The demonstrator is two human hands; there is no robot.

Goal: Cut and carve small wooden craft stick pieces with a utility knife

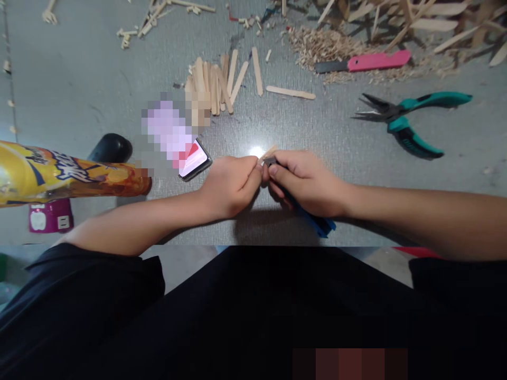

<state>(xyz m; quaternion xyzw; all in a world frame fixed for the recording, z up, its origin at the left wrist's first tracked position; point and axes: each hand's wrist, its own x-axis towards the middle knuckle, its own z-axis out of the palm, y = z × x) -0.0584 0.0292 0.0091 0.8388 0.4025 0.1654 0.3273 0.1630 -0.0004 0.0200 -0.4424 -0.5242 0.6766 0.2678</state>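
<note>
My left hand (235, 182) is closed in a pinch on a thin wooden stick (271, 152), whose pale end shows between the two hands. My right hand (304, 179) is wrapped round a blue-handled tool (322, 226). The tool's dark metal head (270, 161) lies at the stick, close to the left fingertips. Most of the handle is hidden by the palm, so its exact kind cannot be made out. Both hands are close together, low over the grey table near its front edge.
Left of the hands lie a phone (196, 158) and a yellow-labelled bottle (79, 177). Behind are wooden craft sticks (214, 87), shavings (317, 47) and a pink-handled knife (378, 60). Teal-handled pliers (404, 113) lie open at right. A purple item (51, 216) sits beneath the bottle.
</note>
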